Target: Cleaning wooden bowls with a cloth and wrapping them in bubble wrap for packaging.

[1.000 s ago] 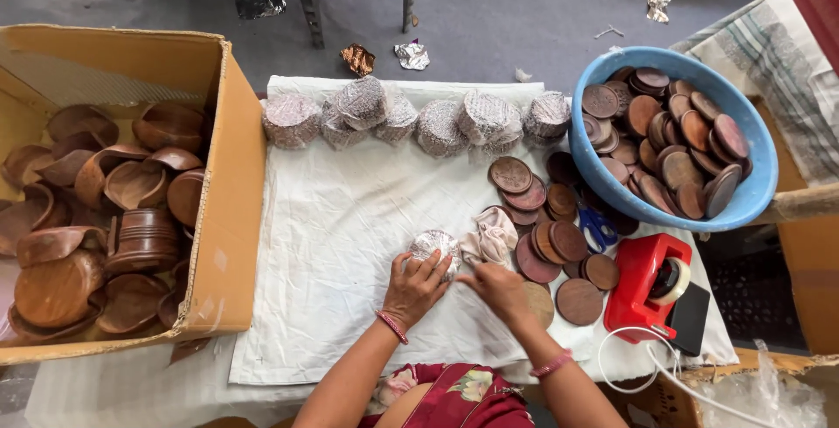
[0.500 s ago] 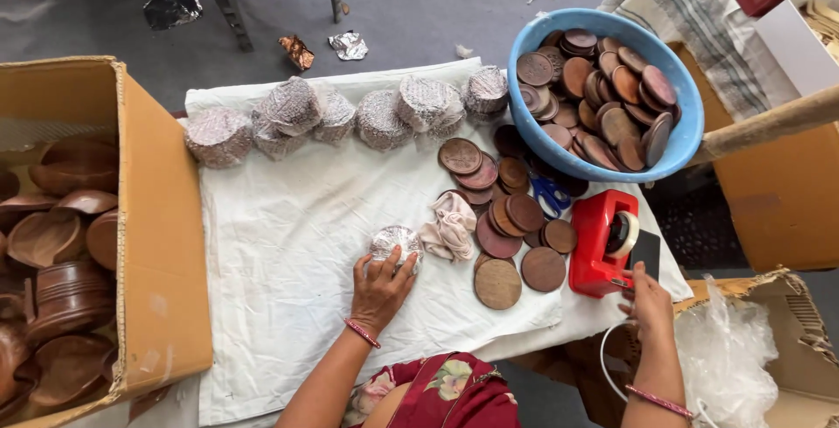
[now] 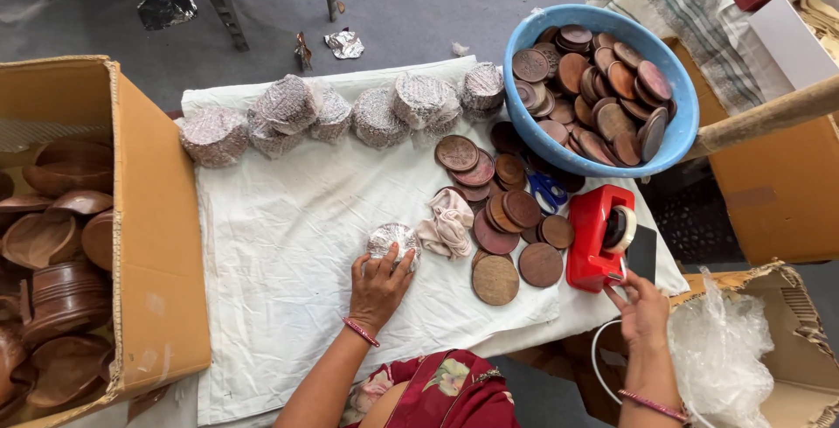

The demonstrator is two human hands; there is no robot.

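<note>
My left hand (image 3: pixel 378 285) rests on a small bundle wrapped in clear bubble plastic (image 3: pixel 392 240), pressing it onto the white cloth (image 3: pixel 288 244). My right hand (image 3: pixel 641 304) reaches to the front of the red tape dispenser (image 3: pixel 596 237), fingertips pinched at the tape's loose end. Loose round brown wooden discs (image 3: pixel 507 218) lie between the two hands, with a crumpled beige rag (image 3: pixel 448 222) beside the bundle.
A blue basin (image 3: pixel 682 144) full of wooden discs sits at the back right. A row of wrapped bundles (image 3: pixel 350 113) lines the cloth's far edge. A cardboard box (image 3: pixel 153 244) of wooden bowls stands at left. Blue scissors (image 3: pixel 549 190) lie among the discs. A plastic-lined carton (image 3: pixel 743 341) is at lower right.
My right hand left the bundle, swung right past the dispenser and now sits at its tape end. My left hand stayed on the bundle. The view shifted right.
</note>
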